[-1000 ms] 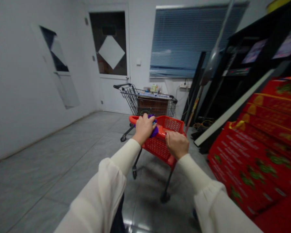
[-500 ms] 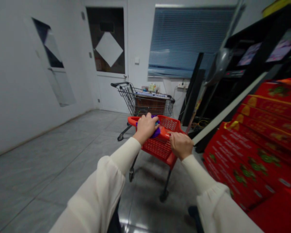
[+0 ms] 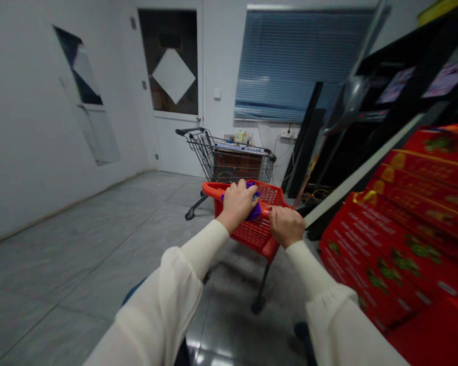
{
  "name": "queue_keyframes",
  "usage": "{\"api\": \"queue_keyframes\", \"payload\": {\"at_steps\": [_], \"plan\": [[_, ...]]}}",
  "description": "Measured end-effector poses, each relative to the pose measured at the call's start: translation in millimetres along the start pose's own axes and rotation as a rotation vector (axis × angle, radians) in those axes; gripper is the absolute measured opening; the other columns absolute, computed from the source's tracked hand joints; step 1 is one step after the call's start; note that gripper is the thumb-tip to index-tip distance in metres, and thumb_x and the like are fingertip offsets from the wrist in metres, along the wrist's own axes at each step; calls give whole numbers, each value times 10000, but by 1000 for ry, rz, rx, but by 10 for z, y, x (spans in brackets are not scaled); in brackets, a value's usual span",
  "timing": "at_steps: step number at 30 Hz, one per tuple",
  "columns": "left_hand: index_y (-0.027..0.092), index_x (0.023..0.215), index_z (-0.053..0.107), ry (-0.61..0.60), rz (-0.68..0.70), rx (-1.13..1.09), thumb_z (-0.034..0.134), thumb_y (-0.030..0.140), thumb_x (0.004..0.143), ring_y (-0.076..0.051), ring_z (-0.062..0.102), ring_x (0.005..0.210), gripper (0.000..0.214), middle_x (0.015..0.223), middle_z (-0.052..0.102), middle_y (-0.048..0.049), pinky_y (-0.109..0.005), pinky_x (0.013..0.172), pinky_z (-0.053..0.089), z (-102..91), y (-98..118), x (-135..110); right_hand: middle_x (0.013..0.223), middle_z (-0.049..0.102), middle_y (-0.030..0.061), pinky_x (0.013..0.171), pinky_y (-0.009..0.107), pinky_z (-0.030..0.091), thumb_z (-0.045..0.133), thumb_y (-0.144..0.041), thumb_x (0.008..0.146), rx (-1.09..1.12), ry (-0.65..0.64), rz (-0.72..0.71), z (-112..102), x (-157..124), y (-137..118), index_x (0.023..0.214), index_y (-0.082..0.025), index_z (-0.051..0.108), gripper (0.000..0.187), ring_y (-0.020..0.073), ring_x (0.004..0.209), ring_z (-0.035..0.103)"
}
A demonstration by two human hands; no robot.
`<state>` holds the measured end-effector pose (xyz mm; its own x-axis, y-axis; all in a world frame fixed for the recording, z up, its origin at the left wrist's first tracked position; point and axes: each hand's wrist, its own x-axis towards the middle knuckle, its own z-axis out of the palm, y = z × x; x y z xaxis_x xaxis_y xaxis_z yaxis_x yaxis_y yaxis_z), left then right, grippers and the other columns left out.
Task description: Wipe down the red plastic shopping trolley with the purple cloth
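Observation:
Directly ahead stands a small red plastic shopping cart (image 3: 248,237) on dark legs with casters. My left hand (image 3: 238,204) is closed over a purple cloth (image 3: 255,211), pressing it on the cart's red handle (image 3: 212,190). Purple folds stick out beyond its fingers, with a small patch of blue showing. Close by on the right, my right hand (image 3: 287,225) is wrapped round the right end of the handle. The part of the handle under both hands is hidden.
Behind the red cart is a dark wire shopping cart (image 3: 198,152) holding a brown box (image 3: 237,165). Stacked red cartons (image 3: 400,244) rise close on the right. A pale pole (image 3: 362,170) leans beside them. A white door (image 3: 179,145) and window blinds (image 3: 297,66) are at the back.
My left hand has slid a little to the right along the handle with the purple cloth, nearer to my right hand. The right hand keeps its hold.

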<state>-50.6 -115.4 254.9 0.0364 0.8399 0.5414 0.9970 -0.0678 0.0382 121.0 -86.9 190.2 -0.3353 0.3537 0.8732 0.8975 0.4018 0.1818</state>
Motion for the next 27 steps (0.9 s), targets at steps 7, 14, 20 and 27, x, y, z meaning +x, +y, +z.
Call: {"api": "queue_keyframes", "payload": {"at_steps": [7, 14, 20, 27], "plan": [[258, 1216, 605, 9, -266, 6, 493, 440, 965, -257, 539, 1024, 329, 1163, 524, -115, -366, 851, 424, 73, -588, 114, 625, 648, 33, 689, 311, 291, 407, -270, 976, -16, 36, 15, 12, 27, -99, 710, -182, 671, 384, 148, 640, 524], [280, 1177, 623, 26, -76, -13, 482, 436, 958, -276, 513, 1062, 303, 1167, 515, -103, -393, 879, 417, 49, 2, -41, 636, 650, 48, 689, 319, 282, 401, -280, 974, 0, -7, 72, 24, 44, -139, 696, -182, 660, 392, 161, 633, 503], [282, 1173, 630, -13, -104, -24, 551, 443, 923, -275, 533, 1050, 308, 1164, 528, -95, -382, 853, 435, 20, -105, 107, 735, 697, 54, 724, 326, 317, 406, -265, 980, 47, -11, 17, -71, 6, -177, 914, -180, 726, 338, 174, 703, 544], [249, 1193, 635, -54, -184, 23, 534, 381, 937, -286, 557, 1057, 305, 1177, 540, -122, -388, 851, 433, 23, -603, 337, 1069, 723, 80, 1003, 405, 366, 380, -308, 990, 342, -28, 6, -25, -176, 62, 1118, -208, 697, 357, 233, 1098, 578]]}}
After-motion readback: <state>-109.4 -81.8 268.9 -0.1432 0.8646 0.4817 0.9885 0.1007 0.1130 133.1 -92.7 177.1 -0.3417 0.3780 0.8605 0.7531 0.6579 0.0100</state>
